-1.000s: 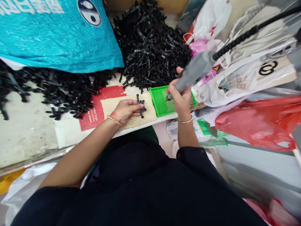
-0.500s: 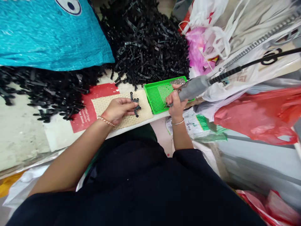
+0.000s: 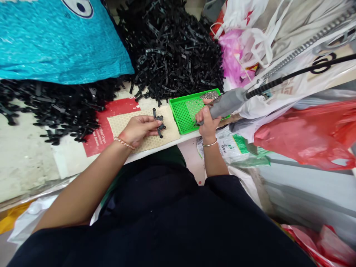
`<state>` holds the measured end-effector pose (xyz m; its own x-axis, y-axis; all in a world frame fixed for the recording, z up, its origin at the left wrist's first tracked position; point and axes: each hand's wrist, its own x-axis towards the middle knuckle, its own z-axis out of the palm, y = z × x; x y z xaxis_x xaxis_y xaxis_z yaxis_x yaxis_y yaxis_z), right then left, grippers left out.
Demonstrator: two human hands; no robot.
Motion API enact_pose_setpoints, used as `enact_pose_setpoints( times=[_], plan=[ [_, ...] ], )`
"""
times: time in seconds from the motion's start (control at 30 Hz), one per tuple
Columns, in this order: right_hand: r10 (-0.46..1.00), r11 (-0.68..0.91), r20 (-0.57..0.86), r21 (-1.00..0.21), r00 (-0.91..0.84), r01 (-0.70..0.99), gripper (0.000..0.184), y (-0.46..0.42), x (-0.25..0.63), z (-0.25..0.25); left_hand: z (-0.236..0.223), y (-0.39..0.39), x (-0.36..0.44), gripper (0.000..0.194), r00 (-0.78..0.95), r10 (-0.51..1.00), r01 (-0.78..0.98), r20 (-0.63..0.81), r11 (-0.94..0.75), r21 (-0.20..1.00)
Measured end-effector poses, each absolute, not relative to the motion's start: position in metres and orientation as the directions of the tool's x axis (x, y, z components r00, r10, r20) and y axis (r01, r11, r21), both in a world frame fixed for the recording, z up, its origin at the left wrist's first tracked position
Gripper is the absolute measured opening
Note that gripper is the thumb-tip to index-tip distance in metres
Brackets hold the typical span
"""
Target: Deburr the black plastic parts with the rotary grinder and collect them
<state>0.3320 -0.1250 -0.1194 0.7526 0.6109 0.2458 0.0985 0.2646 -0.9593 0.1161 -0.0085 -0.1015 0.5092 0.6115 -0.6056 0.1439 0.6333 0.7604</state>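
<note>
My left hand point(image 3: 139, 128) rests on a beige honeycomb mat point(image 3: 172, 130) at the table's front edge, its fingers pinched on a small black plastic part point(image 3: 159, 122). My right hand point(image 3: 207, 120) is wrapped round a grey electric screwdriver point(image 3: 228, 103) with a black cord running up to the right. The tool's tip points down at the near edge of a green perforated tray point(image 3: 185, 112), which holds a small heap of silver screws point(image 3: 209, 95) at its far end.
A large heap of black plastic parts point(image 3: 172, 48) fills the table behind the mat and spreads left. A blue bag point(image 3: 61, 40) lies at the back left. White, pink and red plastic bags point(image 3: 303, 133) crowd the right side. A red printed sheet point(image 3: 97, 129) lies under the mat.
The camera has tilted, so the scene sits lower and further left. My right hand with the screwdriver has come down from over the tray's middle to its near edge. The left hand holds its place.
</note>
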Motion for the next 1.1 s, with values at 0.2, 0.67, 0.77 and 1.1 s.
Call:
enact_pose_setpoints(
  times=[0.2,0.67,0.77,1.1],
  plan=[
    [0.613,0.247,0.232,-0.964,0.755,0.095,0.055,-0.123,0.333,-0.12,-0.105,-0.008,0.114,0.03,0.521,0.608,0.149,-0.599,0.626,0.765],
    [0.55,0.389,0.307,-0.917,0.777,0.087,0.044,-0.115,0.327,-0.092,-0.099,-0.01,0.117,0.034,0.541,0.591,0.132,-0.598,0.642,0.755],
    [0.546,0.421,0.315,-0.904,0.776,0.071,0.047,-0.094,0.31,-0.072,-0.102,-0.01,0.118,0.035,0.549,0.599,0.116,-0.583,0.636,0.763],
    [0.709,0.416,0.232,-0.9,0.666,-0.13,0.054,-0.034,0.254,-0.071,-0.099,-0.011,0.119,0.028,0.546,0.598,0.082,-0.586,0.658,0.748]
  ],
)
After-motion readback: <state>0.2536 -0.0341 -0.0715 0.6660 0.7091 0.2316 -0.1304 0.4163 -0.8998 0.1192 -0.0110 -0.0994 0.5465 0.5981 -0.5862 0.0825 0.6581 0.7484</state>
